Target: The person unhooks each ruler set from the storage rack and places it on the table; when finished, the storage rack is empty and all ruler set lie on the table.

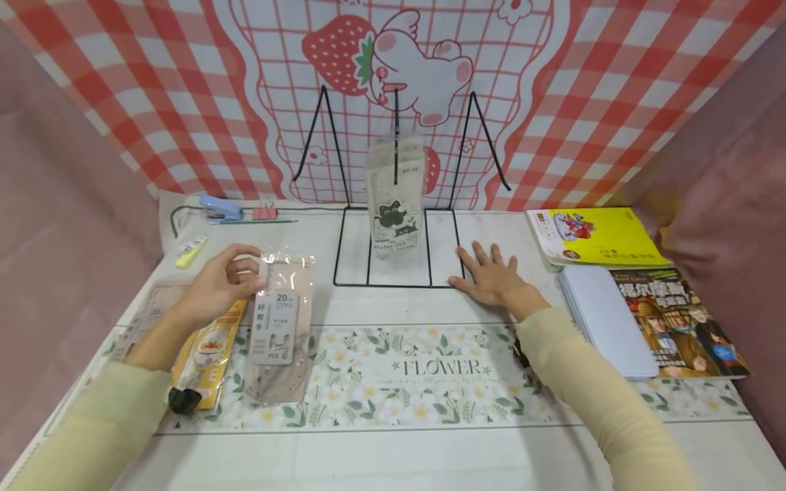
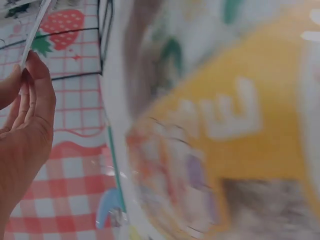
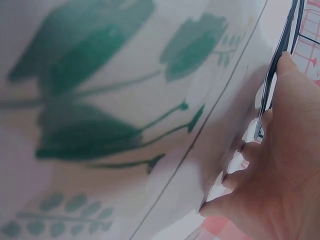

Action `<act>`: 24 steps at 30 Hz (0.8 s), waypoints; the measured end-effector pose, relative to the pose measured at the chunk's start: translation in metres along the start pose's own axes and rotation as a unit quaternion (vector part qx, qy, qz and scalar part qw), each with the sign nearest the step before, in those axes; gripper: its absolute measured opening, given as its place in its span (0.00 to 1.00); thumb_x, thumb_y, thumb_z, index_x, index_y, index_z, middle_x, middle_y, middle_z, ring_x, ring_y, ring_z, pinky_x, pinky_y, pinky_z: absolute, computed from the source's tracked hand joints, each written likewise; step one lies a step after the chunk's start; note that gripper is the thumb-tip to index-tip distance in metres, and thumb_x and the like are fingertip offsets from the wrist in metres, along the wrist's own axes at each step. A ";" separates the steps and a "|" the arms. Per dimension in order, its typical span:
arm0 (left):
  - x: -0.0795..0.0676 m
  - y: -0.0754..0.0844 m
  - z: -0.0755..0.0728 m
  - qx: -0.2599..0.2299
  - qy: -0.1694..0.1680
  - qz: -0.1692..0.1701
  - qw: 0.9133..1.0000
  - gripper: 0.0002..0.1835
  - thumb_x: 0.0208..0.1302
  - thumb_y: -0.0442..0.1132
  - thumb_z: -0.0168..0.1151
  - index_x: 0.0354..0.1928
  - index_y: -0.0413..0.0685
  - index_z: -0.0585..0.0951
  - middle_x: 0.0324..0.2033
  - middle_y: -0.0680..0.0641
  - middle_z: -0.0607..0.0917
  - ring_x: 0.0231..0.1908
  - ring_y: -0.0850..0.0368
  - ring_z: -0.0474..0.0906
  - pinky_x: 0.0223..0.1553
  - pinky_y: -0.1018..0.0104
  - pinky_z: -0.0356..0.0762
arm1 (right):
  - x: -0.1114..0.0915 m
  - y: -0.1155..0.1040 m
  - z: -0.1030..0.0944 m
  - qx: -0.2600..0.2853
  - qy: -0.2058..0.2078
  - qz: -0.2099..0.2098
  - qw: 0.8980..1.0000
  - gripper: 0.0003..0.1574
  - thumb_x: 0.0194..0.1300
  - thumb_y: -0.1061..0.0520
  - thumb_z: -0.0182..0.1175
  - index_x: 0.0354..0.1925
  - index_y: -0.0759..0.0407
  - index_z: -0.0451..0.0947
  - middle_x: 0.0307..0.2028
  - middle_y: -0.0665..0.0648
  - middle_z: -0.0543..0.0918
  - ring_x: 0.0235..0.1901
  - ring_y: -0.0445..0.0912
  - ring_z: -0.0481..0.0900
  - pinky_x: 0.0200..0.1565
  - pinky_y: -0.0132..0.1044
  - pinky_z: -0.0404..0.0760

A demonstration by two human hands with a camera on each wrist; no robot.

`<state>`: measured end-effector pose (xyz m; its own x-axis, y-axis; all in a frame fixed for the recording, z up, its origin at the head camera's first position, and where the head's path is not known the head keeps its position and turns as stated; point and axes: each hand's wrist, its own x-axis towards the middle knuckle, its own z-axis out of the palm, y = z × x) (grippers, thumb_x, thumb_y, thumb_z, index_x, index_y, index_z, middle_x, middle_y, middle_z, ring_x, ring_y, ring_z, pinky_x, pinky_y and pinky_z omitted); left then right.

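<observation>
My left hand (image 1: 217, 283) pinches the top left corner of a clear plastic packet (image 1: 274, 327) with a ruler set inside, marked 20. In the left wrist view the thumb and fingers meet on the packet's thin edge (image 2: 34, 37). A black wire display rack (image 1: 399, 286) stands at the back middle, with similar ruler set packets (image 1: 396, 221) hanging on its centre hook. My right hand (image 1: 491, 276) lies spread on the tabletop, its fingertips by the right side of the rack's base; the right wrist view shows the thumb touching the dark wire (image 3: 272, 75).
Beneath the left forearm lie a yellow packet (image 1: 211, 348) and another clear packet (image 1: 144, 310). A blue stapler (image 1: 221, 206), a pink binder clip (image 1: 265, 213) and a green pencil (image 1: 252, 221) sit back left. At right are a yellow book (image 1: 604, 235), a magazine (image 1: 681, 320) and a pale case (image 1: 608, 320).
</observation>
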<state>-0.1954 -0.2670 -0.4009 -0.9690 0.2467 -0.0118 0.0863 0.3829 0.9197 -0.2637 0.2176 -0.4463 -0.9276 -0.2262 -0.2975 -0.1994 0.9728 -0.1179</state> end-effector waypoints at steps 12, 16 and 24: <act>-0.004 -0.026 -0.001 0.030 -0.026 -0.083 0.996 0.29 0.64 0.36 0.63 0.64 0.40 0.63 0.38 0.48 0.77 0.29 0.66 0.79 0.29 0.66 0.84 | -0.001 0.001 0.001 -0.003 0.000 -0.003 1.000 0.51 0.67 0.22 0.34 0.77 0.42 0.33 0.78 0.62 0.34 0.75 0.70 0.32 0.67 0.78 0.38; -0.005 -0.028 -0.002 0.049 -0.031 -0.103 0.993 0.33 0.64 0.33 0.62 0.68 0.37 0.61 0.46 0.37 0.77 0.34 0.66 0.81 0.37 0.66 0.87 | -0.002 0.001 0.002 0.001 0.001 -0.008 1.000 0.51 0.67 0.22 0.34 0.77 0.41 0.33 0.78 0.62 0.34 0.75 0.70 0.31 0.67 0.78 0.38; -0.008 -0.027 -0.003 0.082 -0.012 -0.122 0.989 0.35 0.65 0.31 0.60 0.71 0.36 0.57 0.55 0.28 0.75 0.38 0.67 0.80 0.43 0.68 0.87 | 0.000 0.001 0.000 0.000 0.000 -0.010 1.000 0.51 0.67 0.23 0.33 0.77 0.42 0.32 0.78 0.62 0.33 0.74 0.70 0.31 0.66 0.79 0.37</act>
<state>-0.1909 -0.2822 -0.4243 -0.9603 0.1494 -0.2358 -0.1103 0.5729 0.8122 -0.2641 0.2189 -0.4462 -0.9233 -0.2451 -0.2959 -0.2175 0.9682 -0.1233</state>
